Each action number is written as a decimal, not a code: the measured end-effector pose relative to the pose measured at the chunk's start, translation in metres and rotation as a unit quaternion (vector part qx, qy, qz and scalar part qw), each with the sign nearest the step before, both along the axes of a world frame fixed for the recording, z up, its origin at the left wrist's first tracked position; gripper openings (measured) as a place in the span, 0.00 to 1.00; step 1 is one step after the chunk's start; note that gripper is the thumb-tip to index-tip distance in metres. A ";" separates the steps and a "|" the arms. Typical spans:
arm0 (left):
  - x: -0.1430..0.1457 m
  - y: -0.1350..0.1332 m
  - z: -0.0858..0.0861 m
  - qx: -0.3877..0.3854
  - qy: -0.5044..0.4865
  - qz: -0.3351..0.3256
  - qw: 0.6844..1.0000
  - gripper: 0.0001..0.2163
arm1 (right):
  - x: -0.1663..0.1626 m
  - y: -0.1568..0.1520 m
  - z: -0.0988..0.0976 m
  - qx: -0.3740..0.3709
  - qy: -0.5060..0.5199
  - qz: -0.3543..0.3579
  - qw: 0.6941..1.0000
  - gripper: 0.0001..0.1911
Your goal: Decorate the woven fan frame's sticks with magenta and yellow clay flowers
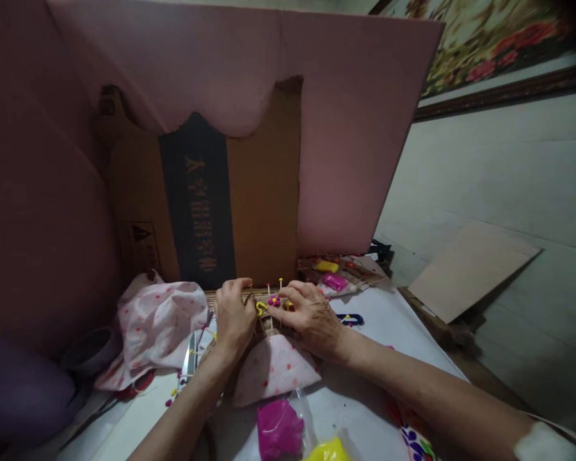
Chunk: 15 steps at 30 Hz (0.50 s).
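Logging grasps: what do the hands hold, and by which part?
Left hand and right hand touch a yellow clay curl on a brown woven piece; exact grip cannot be told.

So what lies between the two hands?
Head view: a yellow curl and magenta beads lie between the left hand and right hand.

Dark band [196, 205] on cardboard [264, 211] bears unreadable characters.

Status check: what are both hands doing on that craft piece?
Left hand holds the woven craft piece. Right hand fingertips on its yellow clay curl. Dotted fabric cone just below; bagged pink clay nearer, clear of hands.
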<state>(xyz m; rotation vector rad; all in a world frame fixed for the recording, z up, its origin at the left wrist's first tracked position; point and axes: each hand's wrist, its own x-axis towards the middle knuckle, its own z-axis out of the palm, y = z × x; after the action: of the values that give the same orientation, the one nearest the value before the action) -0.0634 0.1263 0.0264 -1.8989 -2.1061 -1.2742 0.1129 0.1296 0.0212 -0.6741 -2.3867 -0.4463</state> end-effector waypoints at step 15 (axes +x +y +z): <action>-0.001 0.001 -0.003 0.001 0.006 -0.004 1.000 0.10 | 0.002 0.000 0.000 -0.040 0.014 -0.009 0.999 0.18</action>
<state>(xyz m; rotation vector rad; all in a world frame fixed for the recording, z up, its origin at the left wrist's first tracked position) -0.0645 0.1271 0.0235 -1.9108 -2.0919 -1.2628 0.1153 0.1300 0.0209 -0.7345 -2.3845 -0.3489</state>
